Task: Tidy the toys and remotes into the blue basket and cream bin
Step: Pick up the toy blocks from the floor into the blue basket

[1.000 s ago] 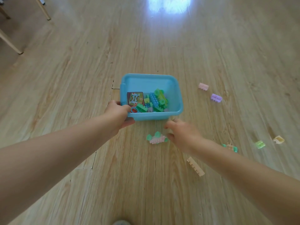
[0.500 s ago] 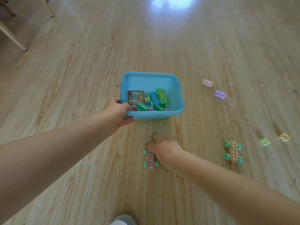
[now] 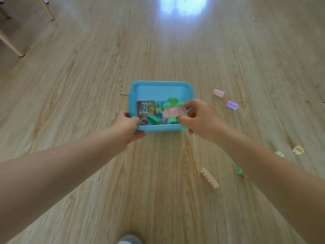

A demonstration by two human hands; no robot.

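A blue basket (image 3: 158, 87) stands on the wooden floor, holding several coloured bricks and a card box (image 3: 146, 109). My left hand (image 3: 127, 126) grips the basket's near left corner. My right hand (image 3: 200, 118) holds a pink toy car with green wheels (image 3: 173, 112) over the basket's near right side; the car is blurred. Loose on the floor to the right lie a pink brick (image 3: 219, 93), a purple brick (image 3: 232, 105), a beige long brick (image 3: 209, 177), a green brick (image 3: 279, 153) and a yellow brick (image 3: 298, 149).
Wooden chair legs (image 3: 12, 44) stand at the far left. A green wheel of another toy car (image 3: 239, 170) peeks out beside my right forearm. My shoe tip (image 3: 129, 240) shows at the bottom edge. A bright glare lies on the floor at the top.
My right hand picked the pink toy car up off the floor and carried it up over the basket. My left hand stayed on the basket's corner.
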